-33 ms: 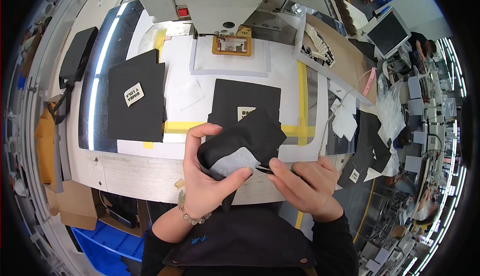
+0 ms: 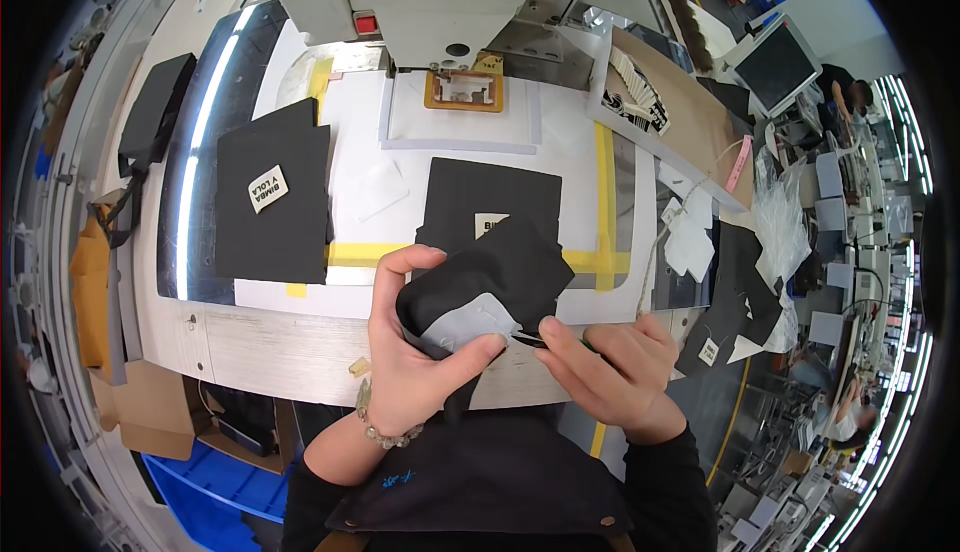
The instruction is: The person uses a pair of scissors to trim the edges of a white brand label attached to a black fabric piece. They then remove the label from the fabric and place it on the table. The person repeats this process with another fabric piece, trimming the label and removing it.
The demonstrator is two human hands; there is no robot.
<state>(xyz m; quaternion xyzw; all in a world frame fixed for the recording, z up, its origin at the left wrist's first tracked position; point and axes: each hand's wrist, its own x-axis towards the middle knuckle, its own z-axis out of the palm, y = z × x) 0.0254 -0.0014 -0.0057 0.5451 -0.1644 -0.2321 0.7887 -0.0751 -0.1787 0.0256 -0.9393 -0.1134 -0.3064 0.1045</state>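
My left hand [image 2: 412, 367] grips a folded piece of black fabric [image 2: 500, 264], fingers behind it and thumb on top. A pale grey patch [image 2: 462, 324] shows on the face turned up toward me. My right hand [image 2: 620, 372] pinches a small dark pointed tool [image 2: 526, 338], its tip at the patch's right corner beside my left thumb. A bit of green shows between the right fingers; the tool's exact kind I cannot make out. Just beyond, partly covered by the held piece, lies a black fabric panel [image 2: 490, 187] with a cream label.
A sewing machine head [image 2: 430, 12] with a yellow-edged clamp frame [image 2: 463, 92] stands at the back. Another labelled black panel [image 2: 272, 242] lies left. Right are black scraps [image 2: 735, 282] and clear plastic [image 2: 780, 212]. A blue crate [image 2: 205, 497] sits below the table's left side.
The held fabric and my left hand have shifted very slightly to the right, covering a little more of the label behind. My right hand looks still.
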